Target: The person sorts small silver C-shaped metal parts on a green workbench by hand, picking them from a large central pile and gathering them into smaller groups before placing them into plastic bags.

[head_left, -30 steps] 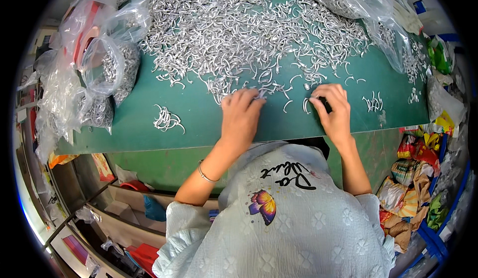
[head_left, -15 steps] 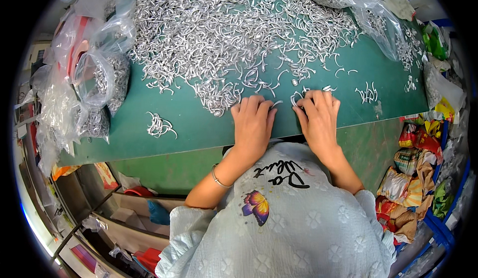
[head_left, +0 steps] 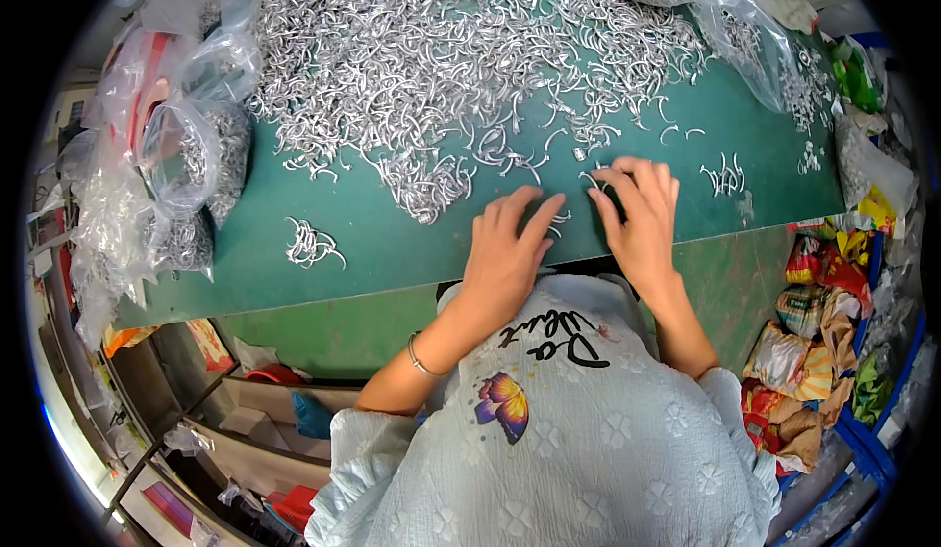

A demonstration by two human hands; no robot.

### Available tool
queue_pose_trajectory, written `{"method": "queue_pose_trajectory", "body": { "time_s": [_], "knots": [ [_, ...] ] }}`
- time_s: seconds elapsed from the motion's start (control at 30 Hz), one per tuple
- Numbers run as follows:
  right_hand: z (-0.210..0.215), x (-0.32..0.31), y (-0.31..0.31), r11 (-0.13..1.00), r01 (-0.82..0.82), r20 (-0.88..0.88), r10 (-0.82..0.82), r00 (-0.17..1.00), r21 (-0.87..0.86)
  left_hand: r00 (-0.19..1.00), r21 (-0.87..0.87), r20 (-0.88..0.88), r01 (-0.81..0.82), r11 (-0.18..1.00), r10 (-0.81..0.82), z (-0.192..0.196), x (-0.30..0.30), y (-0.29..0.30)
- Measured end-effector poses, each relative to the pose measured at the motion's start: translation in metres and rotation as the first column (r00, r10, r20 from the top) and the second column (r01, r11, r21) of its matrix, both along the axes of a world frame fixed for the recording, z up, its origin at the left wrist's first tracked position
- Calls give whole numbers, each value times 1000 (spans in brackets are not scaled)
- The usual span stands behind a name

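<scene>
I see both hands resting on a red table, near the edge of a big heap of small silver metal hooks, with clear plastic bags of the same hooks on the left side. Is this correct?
Not quite: the table is green, not red, as the head view shows. The rest holds: the left hand and right hand rest on it near the edge of the heap of silver metal hooks, with clear plastic bags of hooks on the left side.

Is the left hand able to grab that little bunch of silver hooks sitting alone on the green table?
Probably yes. The left hand lies flat on the green table, and the small bunch of hooks sits to its left with only bare tabletop between them.
</scene>
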State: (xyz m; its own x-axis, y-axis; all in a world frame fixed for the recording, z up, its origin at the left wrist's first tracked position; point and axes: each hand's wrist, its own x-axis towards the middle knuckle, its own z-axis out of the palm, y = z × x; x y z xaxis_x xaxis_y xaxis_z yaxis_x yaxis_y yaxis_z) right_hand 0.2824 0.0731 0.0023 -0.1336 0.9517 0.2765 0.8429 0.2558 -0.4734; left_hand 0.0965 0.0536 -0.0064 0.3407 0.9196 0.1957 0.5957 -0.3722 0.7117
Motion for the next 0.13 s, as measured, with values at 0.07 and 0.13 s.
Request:
{"method": "queue_pose_trajectory", "body": {
  "time_s": [0.07,0.13],
  "knots": [
    [-3,-3,1,998,-58,35,58,998,7,987,58,-125,106,993,-98,-7,2,3],
    [-8,-5,-4,986,-165,-42,165,985,-2,981,-44,-114,152,987,-156,-13,-3,1]
  ]
}}
